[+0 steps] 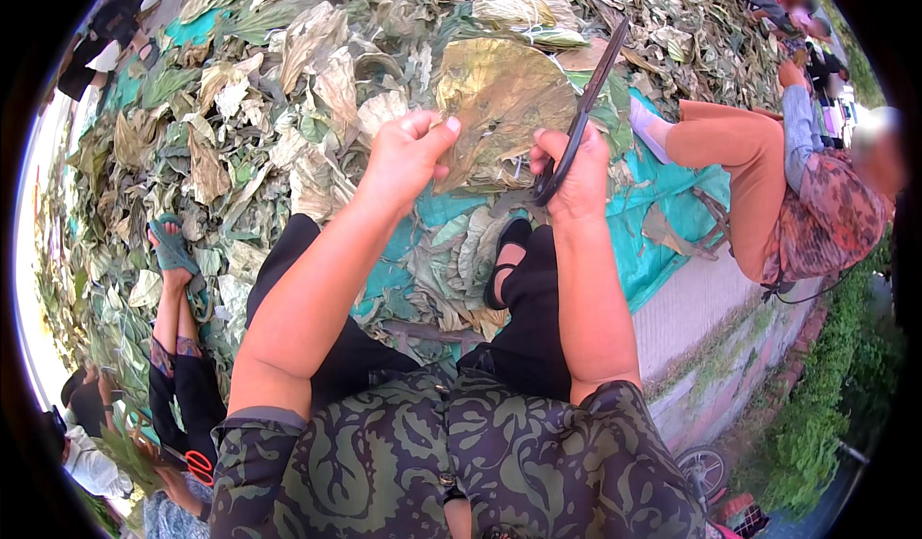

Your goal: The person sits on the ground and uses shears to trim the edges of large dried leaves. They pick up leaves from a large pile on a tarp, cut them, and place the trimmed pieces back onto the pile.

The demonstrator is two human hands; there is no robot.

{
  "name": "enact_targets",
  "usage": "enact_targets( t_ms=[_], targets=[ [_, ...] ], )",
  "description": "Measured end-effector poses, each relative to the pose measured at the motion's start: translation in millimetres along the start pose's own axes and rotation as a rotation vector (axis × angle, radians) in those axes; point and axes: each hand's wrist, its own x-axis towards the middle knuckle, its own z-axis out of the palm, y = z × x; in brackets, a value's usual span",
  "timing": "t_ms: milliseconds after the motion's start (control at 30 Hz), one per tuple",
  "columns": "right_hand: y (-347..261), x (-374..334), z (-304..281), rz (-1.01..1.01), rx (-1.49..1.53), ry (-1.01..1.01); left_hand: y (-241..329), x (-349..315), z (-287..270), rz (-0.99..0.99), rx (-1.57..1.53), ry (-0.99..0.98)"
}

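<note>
A large dry yellow-brown leaf [504,97] is spread out in front of me. My left hand [408,155] pinches its left edge between thumb and fingers. In my right hand [576,174] is a pair of dark scissors [591,92], blades pointing up and away, lying beside the leaf's right edge. The blades look closed together. My right thumb and fingertips are close to the leaf's lower right side; whether they touch it I cannot tell.
Dried leaves [317,59] cover the ground widely, with teal sheeting [663,217] beneath. A person in brown trousers [735,140] sits at right. Another person's sandalled foot [173,246] rests at left, near red-handled scissors [199,469]. Green plants [816,414] grow beyond the low wall.
</note>
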Motion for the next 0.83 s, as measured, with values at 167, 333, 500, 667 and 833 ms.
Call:
enact_targets(
  t_ms=[167,333,500,667,833],
  targets=[
    [-0.9,0.2,0.1,-0.010,-0.035,-0.032,2.8,1.3,-5.2,-0.002,0.028,-0.013],
    [-2.7,-3.5,2.6,0.014,-0.068,-0.023,6.5,-0.3,-8.2,-0.013,-0.003,-0.004],
    [-6.2,-2.6,1.8,0.019,-0.080,-0.045,9.2,1.1,-8.9,-0.050,-0.114,0.008],
    [-5.0,-3.2,1.6,0.072,0.071,-0.044,5.1,1.6,-14.8,-0.151,-0.172,-0.023],
    [-7.5,-1.9,-2.9,0.083,0.127,0.032,5.9,2.8,-13.6,-0.290,-0.315,-0.103]
  ],
)
